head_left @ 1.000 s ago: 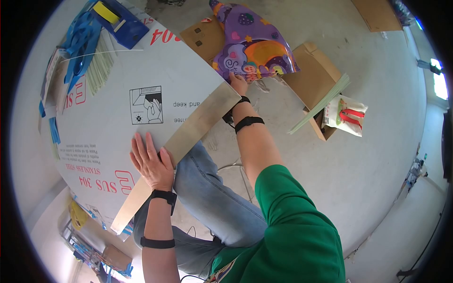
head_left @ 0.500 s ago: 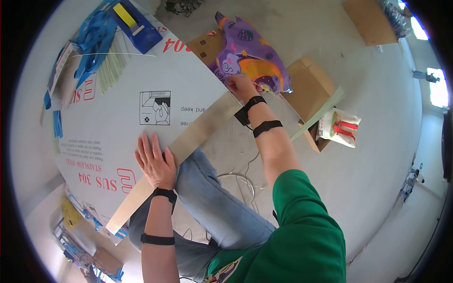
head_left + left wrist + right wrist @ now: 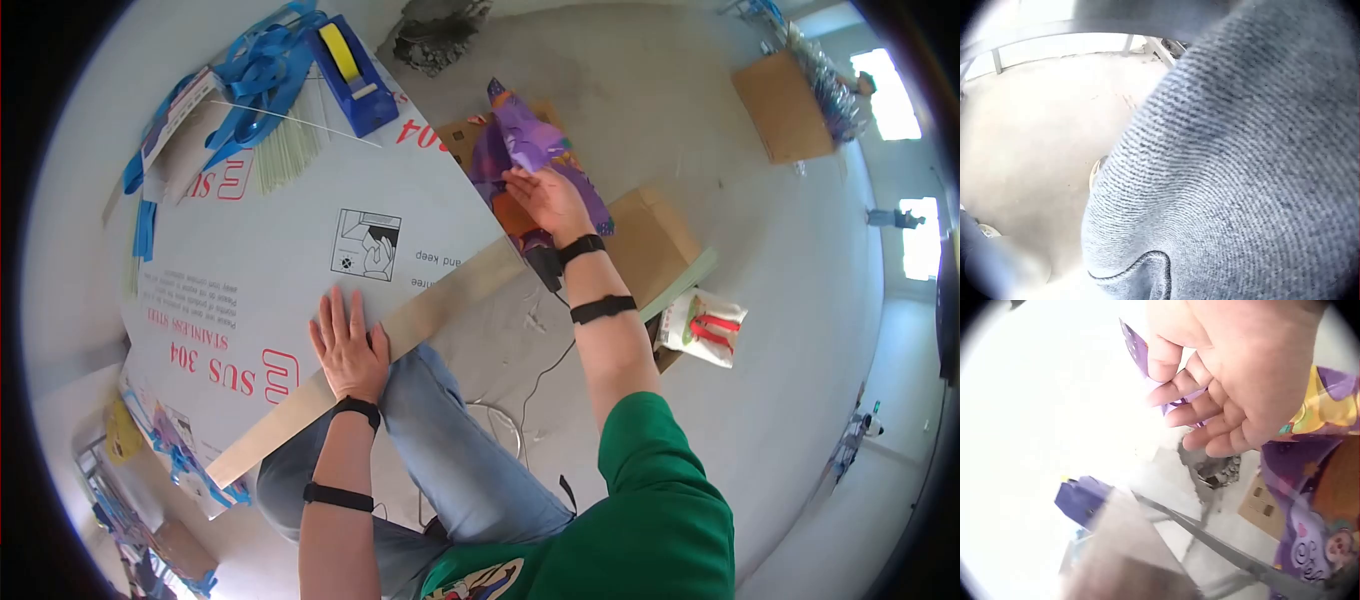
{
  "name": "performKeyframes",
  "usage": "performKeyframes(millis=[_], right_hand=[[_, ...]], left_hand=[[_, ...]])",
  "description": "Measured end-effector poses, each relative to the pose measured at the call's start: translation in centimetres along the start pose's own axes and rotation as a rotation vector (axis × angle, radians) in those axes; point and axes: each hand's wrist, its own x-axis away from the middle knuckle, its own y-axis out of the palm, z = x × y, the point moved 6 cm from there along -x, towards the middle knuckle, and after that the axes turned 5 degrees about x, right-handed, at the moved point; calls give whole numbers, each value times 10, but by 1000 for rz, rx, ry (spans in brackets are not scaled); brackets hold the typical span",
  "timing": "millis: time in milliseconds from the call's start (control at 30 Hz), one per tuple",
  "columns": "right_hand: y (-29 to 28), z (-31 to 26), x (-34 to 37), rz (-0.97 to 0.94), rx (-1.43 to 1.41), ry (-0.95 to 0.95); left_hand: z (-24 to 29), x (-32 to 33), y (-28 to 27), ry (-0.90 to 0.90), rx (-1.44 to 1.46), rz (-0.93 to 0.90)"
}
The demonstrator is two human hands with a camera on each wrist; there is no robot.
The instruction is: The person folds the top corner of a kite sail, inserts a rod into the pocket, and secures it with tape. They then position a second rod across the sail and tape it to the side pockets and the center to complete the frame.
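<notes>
My left hand (image 3: pixel 352 350) lies palm down on the film-covered steel tabletop (image 3: pixel 300 320), fingers straight, its heel over the metal strip (image 3: pixel 450 300) along the edge. Beyond the table's right corner, my right hand (image 3: pixel 553 205) reaches out palm up, with fingers loosely extended. Glossy purple cartoon-printed film (image 3: pixel 538 148) is folded up by its fingertips. In the right wrist view, a piece of purple film (image 3: pixel 1135 350) shows behind the thumb and fingers, and more printed film (image 3: pixel 1297 469) hangs below the hand. The left wrist view is mostly filled by grey-blue trouser fabric (image 3: pixel 1235 150).
A blue tape dispenser (image 3: pixel 352 80) stands at the table's far end, beside blue straps (image 3: pixel 270 90) and a bundle of pale thin strips (image 3: pixel 285 150). On the floor at right are an opened cardboard box (image 3: pixel 640 235) and a white bag with red handles (image 3: pixel 703 325).
My right hand has moved up and right from the table corner and turned palm up. The purple film has gone from lying spread to folded upward. My left hand still rests on the tabletop.
</notes>
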Motion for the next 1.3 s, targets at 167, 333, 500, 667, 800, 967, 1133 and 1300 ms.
performKeyframes(millis=[167,333,500,667,800,967,1133,1300], right_hand=[[43,-63,32,-180,-87,-134],[97,-105,97,-391,-92,-289],[189,-109,217,-359,531,-589],[266,-54,357,-813,827,-594],[300,0,434,-1162,1075,-790],[291,64,483,-1398,1673,-204],[258,68,448,-855,1538,-608],[315,25,437,-547,1264,-650]], left_hand=[[0,1,-5,-18,21,19],[-1,4,-1,11,31,19],[-9,3,11,30,-8,10],[-3,14,-63,-233,1423,-477],[36,73,-171,-325,2490,-591],[-54,118,-152,-481,2338,77],[-73,181,-232,-251,2210,364],[-64,214,-281,-129,2086,506]])
